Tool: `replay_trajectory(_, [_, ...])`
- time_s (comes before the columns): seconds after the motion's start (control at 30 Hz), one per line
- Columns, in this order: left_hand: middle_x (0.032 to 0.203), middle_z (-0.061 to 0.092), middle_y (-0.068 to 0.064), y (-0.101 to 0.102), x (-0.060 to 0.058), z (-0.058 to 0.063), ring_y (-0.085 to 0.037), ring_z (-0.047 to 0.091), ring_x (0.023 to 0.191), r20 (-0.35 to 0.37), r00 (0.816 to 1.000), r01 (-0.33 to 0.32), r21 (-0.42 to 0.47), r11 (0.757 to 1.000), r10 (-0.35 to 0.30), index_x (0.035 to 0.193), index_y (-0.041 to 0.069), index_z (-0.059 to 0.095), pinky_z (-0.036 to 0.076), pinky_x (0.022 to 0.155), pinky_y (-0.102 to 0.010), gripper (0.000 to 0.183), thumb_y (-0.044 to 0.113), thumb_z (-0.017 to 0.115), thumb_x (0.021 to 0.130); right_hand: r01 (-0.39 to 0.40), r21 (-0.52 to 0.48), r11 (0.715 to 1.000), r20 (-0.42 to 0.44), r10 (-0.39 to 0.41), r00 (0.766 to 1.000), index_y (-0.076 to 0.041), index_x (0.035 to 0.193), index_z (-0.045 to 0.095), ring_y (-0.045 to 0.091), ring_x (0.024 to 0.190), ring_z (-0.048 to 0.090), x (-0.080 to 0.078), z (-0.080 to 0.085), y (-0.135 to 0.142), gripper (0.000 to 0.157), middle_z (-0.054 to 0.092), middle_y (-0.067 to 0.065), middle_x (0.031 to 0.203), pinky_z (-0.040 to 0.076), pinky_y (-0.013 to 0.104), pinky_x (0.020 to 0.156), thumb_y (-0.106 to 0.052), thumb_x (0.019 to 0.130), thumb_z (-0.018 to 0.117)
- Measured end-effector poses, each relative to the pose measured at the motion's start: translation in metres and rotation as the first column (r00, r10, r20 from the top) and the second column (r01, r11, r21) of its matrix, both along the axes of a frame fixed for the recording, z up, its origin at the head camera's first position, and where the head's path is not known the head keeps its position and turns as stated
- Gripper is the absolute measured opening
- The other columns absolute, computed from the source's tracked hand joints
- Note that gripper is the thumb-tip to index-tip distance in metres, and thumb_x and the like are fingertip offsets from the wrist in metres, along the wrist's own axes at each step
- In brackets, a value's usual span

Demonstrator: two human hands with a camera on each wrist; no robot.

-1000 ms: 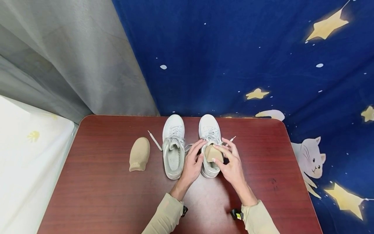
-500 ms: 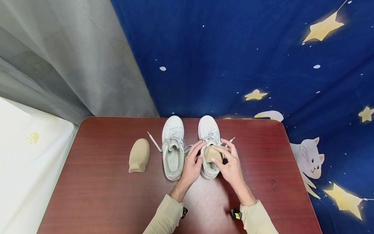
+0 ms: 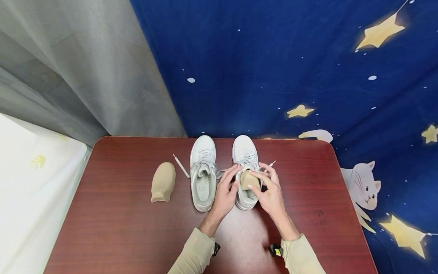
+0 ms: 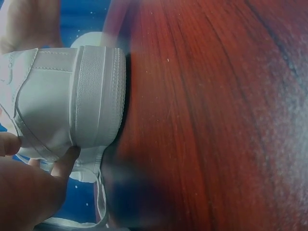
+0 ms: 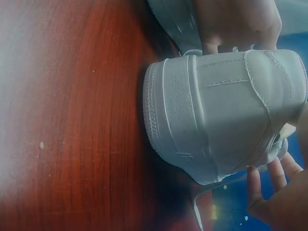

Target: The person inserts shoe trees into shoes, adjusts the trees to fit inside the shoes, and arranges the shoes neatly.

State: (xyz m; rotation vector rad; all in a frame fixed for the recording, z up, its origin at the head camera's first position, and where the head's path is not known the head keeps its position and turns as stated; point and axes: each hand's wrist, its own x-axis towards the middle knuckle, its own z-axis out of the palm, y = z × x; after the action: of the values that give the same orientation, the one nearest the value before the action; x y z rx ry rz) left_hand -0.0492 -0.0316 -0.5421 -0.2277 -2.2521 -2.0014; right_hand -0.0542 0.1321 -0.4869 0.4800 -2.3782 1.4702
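Two white lace-up sneakers stand side by side, toes away from me. Inside the opening of the right-hand sneaker (image 3: 244, 146) sits a beige shoe insert (image 3: 249, 180), its rear end showing and its front hidden. My right hand (image 3: 272, 194) pinches that rear end between thumb and fingers, its other fingers along the shoe's right side. My left hand (image 3: 226, 196) holds the same sneaker's left side, thumb by the collar. The left wrist view shows the fingers (image 4: 65, 163) against the sneaker's side. A second, matching insert (image 3: 163, 182) lies at the left.
The left-hand sneaker (image 3: 203, 173) stands close beside my left hand, and its loose lace (image 3: 181, 166) trails left. Both toes point to the back edge of the reddish-brown table (image 3: 119, 228). Behind hang a grey curtain (image 3: 92, 68) and a blue star-patterned curtain (image 3: 260, 68).
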Motion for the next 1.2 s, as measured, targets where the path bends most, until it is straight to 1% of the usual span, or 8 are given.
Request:
replay_trajectory(0.07, [0.151,0.043,-0.004,0.0,0.0,0.0,-0.021,0.041,0.139,-0.005,1.0,0.0,-0.001,1.0,0.0,0.142,0.021,0.055,0.048,0.1,-0.04,0.05,-0.004,0.05,0.099,0.005,0.005,1.0,-0.002,-0.005,1.0,0.003,0.11,0.072,0.039,0.105,0.055,-0.003,-0.009,0.002,0.047,0.05,0.03,0.134,0.046,0.043,0.073,0.014,0.066,0.083])
replay_trajectory(0.13, [0.151,0.043,-0.006,0.0,0.0,0.0,-0.023,0.041,0.139,-0.018,1.0,0.001,-0.005,1.0,-0.001,0.142,0.019,0.055,0.049,0.099,-0.041,0.049,-0.004,0.05,0.099,0.009,0.007,1.0,-0.001,-0.009,1.0,0.001,0.11,0.073,0.038,0.104,0.055,-0.006,-0.019,0.005,0.048,0.05,0.029,0.135,0.046,0.044,0.071,0.013,0.065,0.084])
replay_trajectory(0.33, [0.15,0.044,-0.011,0.0,0.0,0.0,-0.027,0.042,0.138,-0.036,0.999,-0.005,-0.009,1.0,0.005,0.142,0.015,0.055,0.05,0.098,-0.042,0.048,-0.005,0.05,0.099,0.012,0.007,1.0,0.023,-0.012,1.0,-0.008,0.114,0.075,0.028,0.105,0.056,-0.01,-0.037,0.011,0.048,0.05,0.021,0.138,0.047,0.034,0.073,0.003,0.069,0.087])
replay_trajectory(0.5, [0.148,0.044,-0.02,0.001,0.001,0.009,-0.034,0.042,0.137,-0.046,0.999,-0.012,0.001,1.0,0.012,0.14,0.007,0.056,0.049,0.097,-0.048,0.046,-0.01,0.05,0.097,0.01,0.008,1.0,0.038,-0.01,0.999,-0.014,0.116,0.075,0.024,0.106,0.055,-0.011,-0.038,0.012,0.046,0.051,0.017,0.139,0.047,0.034,0.073,-0.004,0.072,0.087])
replay_trajectory(0.6, [0.146,0.043,-0.026,0.0,0.003,0.022,-0.039,0.042,0.136,-0.051,0.999,-0.003,0.018,1.0,0.004,0.138,0.0,0.055,0.048,0.096,-0.052,0.045,-0.014,0.049,0.095,0.016,0.017,1.0,0.036,-0.016,0.999,-0.014,0.115,0.075,0.023,0.104,0.054,-0.013,-0.038,0.012,0.046,0.052,0.018,0.138,0.047,0.037,0.072,-0.005,0.072,0.087])
replay_trajectory(0.73, [0.144,0.043,-0.031,-0.002,0.005,0.037,-0.043,0.042,0.135,-0.052,0.999,0.013,0.035,0.999,-0.011,0.136,-0.005,0.055,0.048,0.095,-0.055,0.044,-0.017,0.049,0.094,0.025,0.022,0.999,0.028,-0.025,0.999,-0.014,0.114,0.075,0.023,0.102,0.051,-0.015,-0.039,0.011,0.048,0.053,0.017,0.136,0.046,0.035,0.072,-0.002,0.069,0.088])
replay_trajectory(0.93, [0.144,0.043,-0.033,-0.002,0.005,0.041,-0.043,0.041,0.135,-0.039,0.999,0.014,0.051,0.999,-0.012,0.136,-0.005,0.055,0.048,0.096,-0.057,0.045,-0.018,0.048,0.093,0.036,0.02,0.999,0.03,-0.036,0.999,-0.014,0.112,0.076,0.022,0.1,0.048,-0.016,-0.039,0.009,0.048,0.053,0.013,0.136,0.043,0.03,0.075,-0.001,0.067,0.088])
replay_trajectory(1.2, [0.144,0.043,-0.031,-0.002,0.006,0.04,-0.04,0.042,0.136,-0.032,0.999,0.012,0.049,0.999,-0.01,0.136,-0.004,0.056,0.047,0.097,-0.054,0.045,-0.017,0.048,0.093,0.026,-0.037,0.999,0.005,-0.026,1.0,-0.012,0.11,0.077,0.026,0.095,0.05,-0.018,-0.041,0.009,0.046,0.054,0.018,0.134,0.04,0.022,0.081,0.002,0.068,0.087])
